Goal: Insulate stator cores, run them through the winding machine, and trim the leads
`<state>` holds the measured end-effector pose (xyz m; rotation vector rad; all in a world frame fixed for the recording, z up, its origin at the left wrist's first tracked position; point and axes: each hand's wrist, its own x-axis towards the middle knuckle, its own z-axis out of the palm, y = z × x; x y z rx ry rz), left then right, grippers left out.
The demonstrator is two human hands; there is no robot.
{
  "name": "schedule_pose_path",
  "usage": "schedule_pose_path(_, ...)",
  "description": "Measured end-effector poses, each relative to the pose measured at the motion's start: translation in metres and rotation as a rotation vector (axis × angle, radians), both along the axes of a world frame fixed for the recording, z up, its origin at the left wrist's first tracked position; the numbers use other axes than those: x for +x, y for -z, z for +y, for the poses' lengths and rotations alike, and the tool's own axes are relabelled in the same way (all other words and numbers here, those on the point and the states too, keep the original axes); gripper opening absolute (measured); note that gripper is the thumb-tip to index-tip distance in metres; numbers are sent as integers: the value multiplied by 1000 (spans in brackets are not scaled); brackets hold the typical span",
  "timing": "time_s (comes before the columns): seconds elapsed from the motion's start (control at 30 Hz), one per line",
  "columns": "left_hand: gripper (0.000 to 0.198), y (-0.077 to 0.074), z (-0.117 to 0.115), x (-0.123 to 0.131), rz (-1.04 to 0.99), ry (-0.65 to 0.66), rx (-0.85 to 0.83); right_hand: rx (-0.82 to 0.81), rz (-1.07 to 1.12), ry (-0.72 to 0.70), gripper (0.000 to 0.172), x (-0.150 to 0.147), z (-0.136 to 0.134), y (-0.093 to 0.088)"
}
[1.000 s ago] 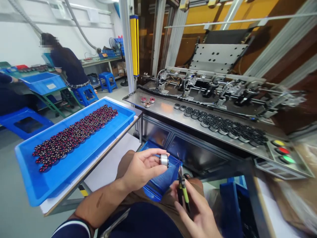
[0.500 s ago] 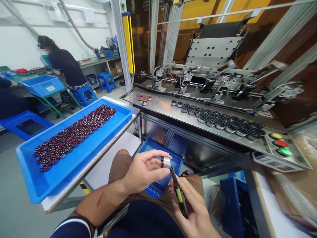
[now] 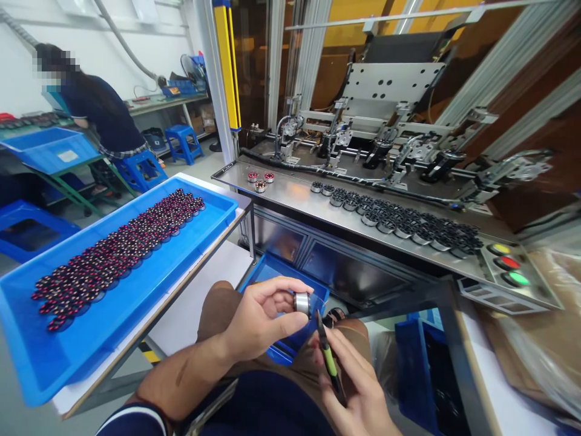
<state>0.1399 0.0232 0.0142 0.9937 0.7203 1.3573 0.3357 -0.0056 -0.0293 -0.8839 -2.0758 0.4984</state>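
My left hand [image 3: 261, 315] pinches a small silver round motor part [image 3: 301, 302] between thumb and fingers, above my lap. My right hand [image 3: 356, 387] grips a slim black-and-green hand tool [image 3: 327, 357], its tip raised to the underside of the part. A small blue bin [image 3: 276, 269] sits on the floor just beyond my knee.
A large blue tray [image 3: 149, 278] holding several rows of dark red-wound parts rests on a stand at my left. Ahead, a steel machine shelf [image 3: 299, 203] carries a row of dark ring parts [image 3: 399, 221] and coloured buttons [image 3: 507, 263]. A person sits at a bench far left.
The view has shifted slightly right, so the tray slid left in the picture. My right hand brought the tool's tip up against the part held in my left hand.
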Motion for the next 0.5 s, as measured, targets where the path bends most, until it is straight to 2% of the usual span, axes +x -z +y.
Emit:
schedule_pose_path(0.17,19,2,-2,-6,63,-112,204,60,3,-35,77,-12,2,-4)
schedule_pose_path(0.5,26,6,-2,-9,190,-134,280,43,34,-61,78,-17,12,-7)
